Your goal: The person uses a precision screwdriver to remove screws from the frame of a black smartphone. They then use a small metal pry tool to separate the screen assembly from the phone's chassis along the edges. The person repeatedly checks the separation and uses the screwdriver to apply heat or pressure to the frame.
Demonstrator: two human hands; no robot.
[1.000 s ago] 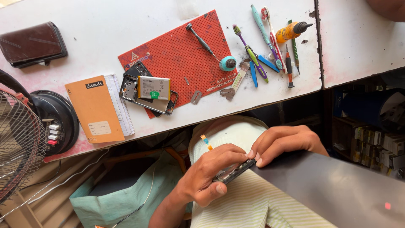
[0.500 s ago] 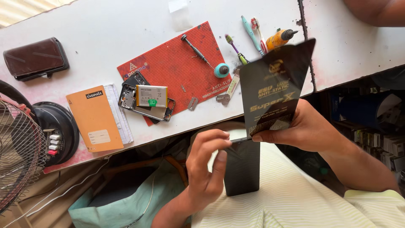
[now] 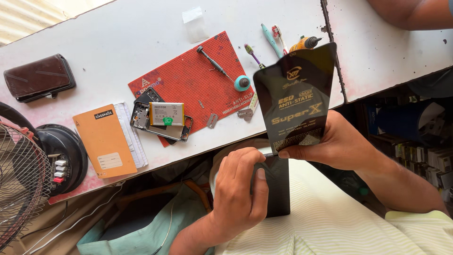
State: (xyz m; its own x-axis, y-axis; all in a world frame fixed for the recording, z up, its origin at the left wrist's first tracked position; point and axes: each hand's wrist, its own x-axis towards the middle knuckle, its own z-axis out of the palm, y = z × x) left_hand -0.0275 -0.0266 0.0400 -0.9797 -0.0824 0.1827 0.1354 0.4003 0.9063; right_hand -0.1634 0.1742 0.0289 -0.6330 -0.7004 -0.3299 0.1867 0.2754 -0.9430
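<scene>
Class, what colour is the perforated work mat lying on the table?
The work mat is red, with small white markings at its edges; the head view shows it best.

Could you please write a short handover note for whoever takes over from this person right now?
Left hand: grips the dark flat piece upright in the lap.
Right hand: holds up the opened black packet flap, thumb at its lower edge.
On the white table: red mat with an opened phone, screwdriver, orange notebook, brown wallet.
Done: packet is open.
Left: the dark piece is not yet clear of the packet; the phone is still open.
</scene>
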